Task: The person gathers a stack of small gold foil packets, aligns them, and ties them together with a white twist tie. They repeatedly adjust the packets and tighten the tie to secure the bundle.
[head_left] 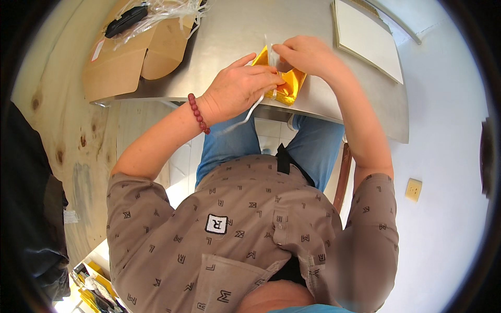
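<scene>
At the table's near edge lies a shiny gold folded bundle, paper or foil by its look. My left hand, with a dark red bead bracelet on its wrist, presses its fingers onto the bundle's left and middle part. A thin white strip runs around the bundle, and one end of it hangs loose below my left hand. Over the bundle's far side, my right hand has thumb and forefinger pinched on the strip's upper part. Some of the gold bundle is hidden under my fingers.
The metal table carries an open cardboard box at the left, with clear plastic strips and a black object on it. A stack of white sheets lies at the right. A wall socket is further right.
</scene>
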